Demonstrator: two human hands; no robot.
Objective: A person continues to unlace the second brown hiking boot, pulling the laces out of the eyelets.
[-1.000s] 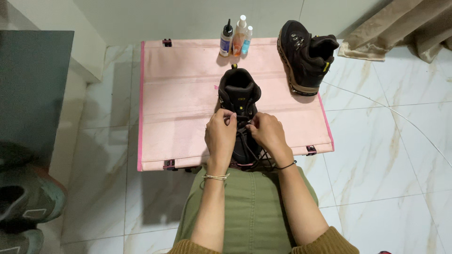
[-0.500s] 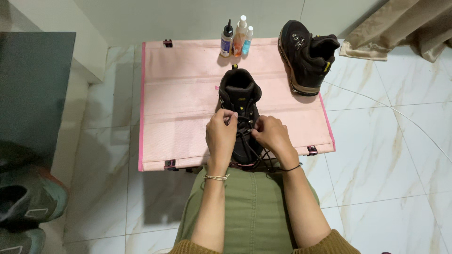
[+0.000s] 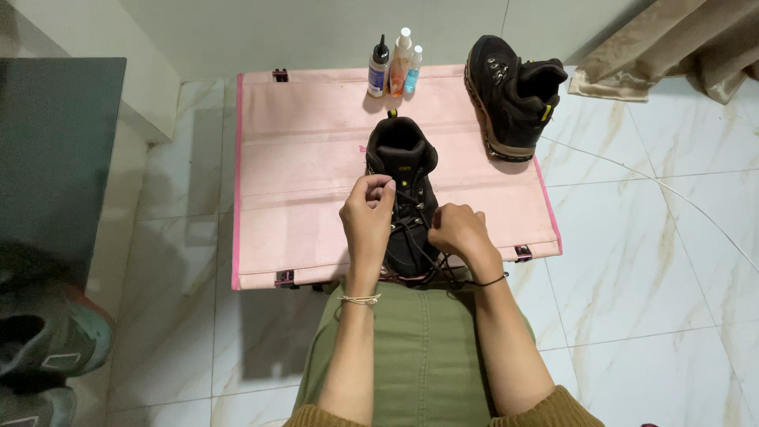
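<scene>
A black ankle boot (image 3: 401, 162) stands on a pink folding table (image 3: 308, 190), its toe toward me and its opening away. My left hand (image 3: 367, 221) pinches a black lace near the upper eyelets on the boot's left side. My right hand (image 3: 458, 232) grips lace at the boot's right side, lower down by the toe. Loose lace loops (image 3: 431, 269) lie over the table's near edge. A second black boot (image 3: 512, 99) with a tan sole lies at the table's far right corner, untouched.
Three small bottles (image 3: 393, 67) stand at the table's far edge: one dark, one orange, one blue. A beige curtain (image 3: 680, 43) bunches on the marble floor at top right. A dark cabinet (image 3: 55, 158) and grey sneakers (image 3: 47, 348) sit at left. My green-clad lap is below.
My left hand has risen slightly along the boot's upper eyelets, pulling lace. My right hand has shifted a little to the right and down.
</scene>
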